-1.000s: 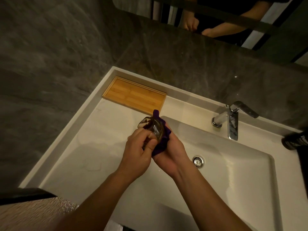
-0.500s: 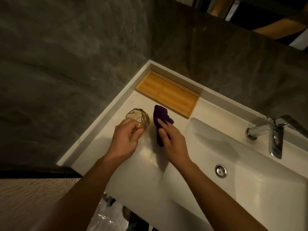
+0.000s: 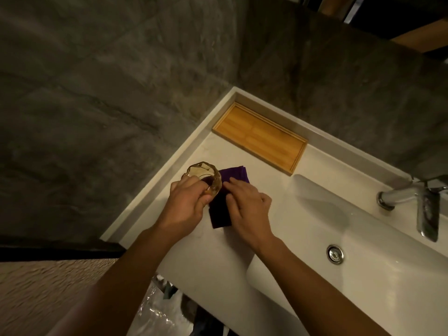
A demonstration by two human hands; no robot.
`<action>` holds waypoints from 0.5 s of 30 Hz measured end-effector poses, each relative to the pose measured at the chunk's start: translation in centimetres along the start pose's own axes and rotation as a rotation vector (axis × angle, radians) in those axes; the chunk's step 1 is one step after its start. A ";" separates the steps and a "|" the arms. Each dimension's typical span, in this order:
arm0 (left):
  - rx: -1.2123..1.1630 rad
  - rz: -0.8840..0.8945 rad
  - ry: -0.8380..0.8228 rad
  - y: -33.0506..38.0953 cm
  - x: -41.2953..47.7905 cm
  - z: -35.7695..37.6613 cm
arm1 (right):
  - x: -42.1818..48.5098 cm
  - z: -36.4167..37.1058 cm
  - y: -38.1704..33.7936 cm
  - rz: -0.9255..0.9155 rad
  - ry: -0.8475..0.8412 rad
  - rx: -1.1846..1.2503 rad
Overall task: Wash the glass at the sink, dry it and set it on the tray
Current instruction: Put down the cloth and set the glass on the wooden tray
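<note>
My left hand (image 3: pixel 185 204) grips a clear faceted glass (image 3: pixel 202 177) by its side, holding it over the white counter's left part. Beside it a purple cloth (image 3: pixel 228 190) lies flat on the counter. My right hand (image 3: pixel 247 207) rests on the cloth with its fingers spread, fingertips close to the glass. A bamboo tray (image 3: pixel 260 137) sits in the counter's back left corner, beyond both hands, with nothing on it.
The white basin (image 3: pixel 363 238) with its drain (image 3: pixel 335 254) lies to the right. A chrome faucet (image 3: pixel 421 204) stands at the right edge. Dark stone walls close off the left and back. Bags show below the counter's front edge (image 3: pixel 157 311).
Both hands held glass and cloth together over the basin edge. They then moved left and parted; the cloth now lies flattened on the counter under my right hand.
</note>
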State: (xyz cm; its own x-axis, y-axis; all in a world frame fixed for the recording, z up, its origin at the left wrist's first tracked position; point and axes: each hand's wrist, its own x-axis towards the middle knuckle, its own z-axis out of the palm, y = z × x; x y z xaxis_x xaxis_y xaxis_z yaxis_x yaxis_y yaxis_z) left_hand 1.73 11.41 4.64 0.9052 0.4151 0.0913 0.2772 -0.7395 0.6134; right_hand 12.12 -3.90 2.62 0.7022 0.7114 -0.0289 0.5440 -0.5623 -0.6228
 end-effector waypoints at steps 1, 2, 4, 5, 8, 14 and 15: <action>0.019 0.016 -0.018 0.2 0.3 0.2 | 0.1 -0.9 -0.5 0.048 0.085 0.136; 0.036 0.039 -0.033 0.5 0.6 0.4 | 0.4 -1.7 -1.2 0.118 0.107 0.294; 0.058 0.067 -0.070 1.4 1.4 1.0 | 1.3 -3.0 -2.1 0.274 0.056 0.523; 0.066 0.078 -0.087 1.9 1.7 1.1 | 1.8 -3.5 -2.0 0.323 0.046 0.550; 0.140 0.191 -0.123 3.1 3.0 1.7 | 2.5 -4.5 -0.9 0.403 0.072 0.603; 0.241 0.400 -0.122 3.5 6.3 3.1 | 3.7 -6.4 1.0 0.505 0.192 0.778; 0.250 0.402 -0.112 3.7 7.0 3.1 | 4.0 -6.6 1.3 0.505 0.212 0.773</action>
State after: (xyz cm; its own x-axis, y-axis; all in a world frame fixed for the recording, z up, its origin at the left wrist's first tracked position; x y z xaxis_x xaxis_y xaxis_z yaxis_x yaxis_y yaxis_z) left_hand 10.06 9.92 5.05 0.9818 0.0212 0.1888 -0.0448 -0.9399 0.3386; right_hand 18.65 -4.57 6.83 0.8814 0.3264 -0.3414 -0.2488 -0.2935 -0.9230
